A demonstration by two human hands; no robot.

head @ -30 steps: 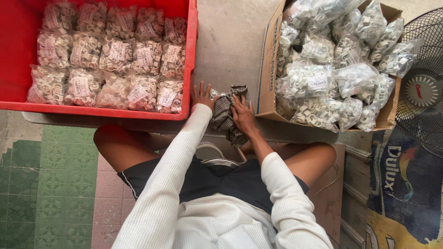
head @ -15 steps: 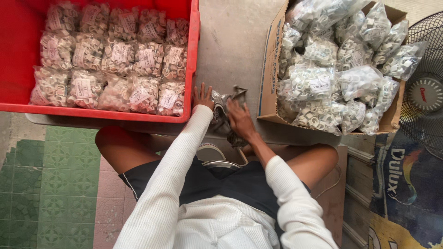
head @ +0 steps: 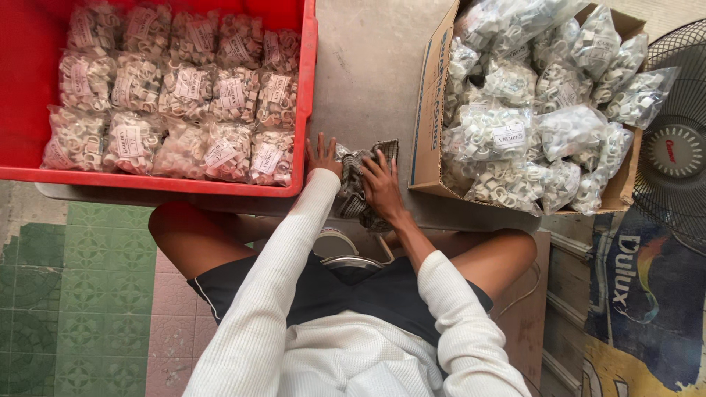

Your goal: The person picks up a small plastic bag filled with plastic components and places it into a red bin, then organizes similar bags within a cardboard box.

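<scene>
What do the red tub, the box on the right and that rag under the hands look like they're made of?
The red tub looks like moulded plastic: smooth, evenly coloured, with a rolled rim. The box seems to be brown corrugated cardboard, matt with folded flaps. The rag under the right hand and beside the left hand looks like woven cloth, grey, checked and crumpled.

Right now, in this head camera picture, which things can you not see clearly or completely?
- Head view: the cloth is partly covered by the right hand.
- The left hand palm is hidden; only its back shows.
- The red crate is cut off by the top and left edges.
- The small white parts in the bags of the cardboard box are too small to identify.
- The fan is cut off by the right edge.
</scene>
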